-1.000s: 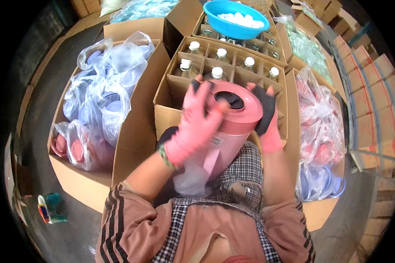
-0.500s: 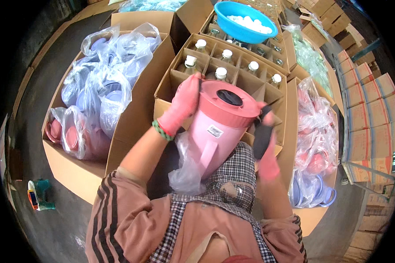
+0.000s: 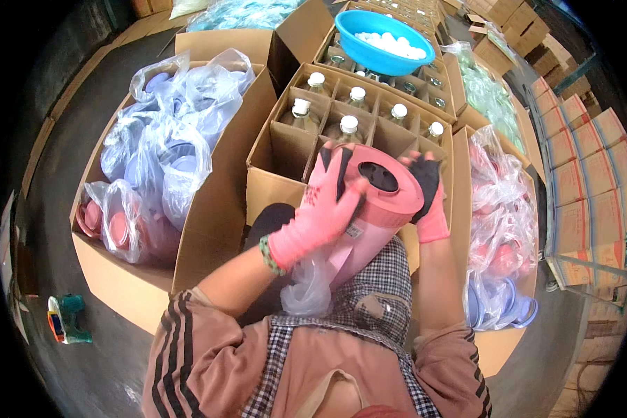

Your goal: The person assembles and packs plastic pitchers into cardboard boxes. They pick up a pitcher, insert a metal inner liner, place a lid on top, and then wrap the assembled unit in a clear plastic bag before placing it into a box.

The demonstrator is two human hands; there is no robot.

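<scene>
One pink jug (image 3: 377,217) tilts at centre, six white-capped bottles (image 3: 349,127) at its twelve o'clock. My left hand (image 3: 320,212), fingers spread, touches its lid; my right hand (image 3: 430,195), loosely curled, flanks three o'clock.

Open room is left over the middle of the pink round plastic jug (image 3: 371,240), and its lid can be reached from above. The left edge is blocked by the pink and black gloved left hand (image 3: 320,212), the right edge by the pink and black gloved right hand (image 3: 428,198). Behind, the way is blocked by clear glass bottles with white caps (image 3: 348,127), set in a brown cardboard box with card dividers (image 3: 268,191). An open square pocket (image 3: 283,155) is left at its near left corner. The far left is walled off by a big brown cardboard box (image 3: 219,191) of bagged purple plastic ware (image 3: 143,157)
</scene>
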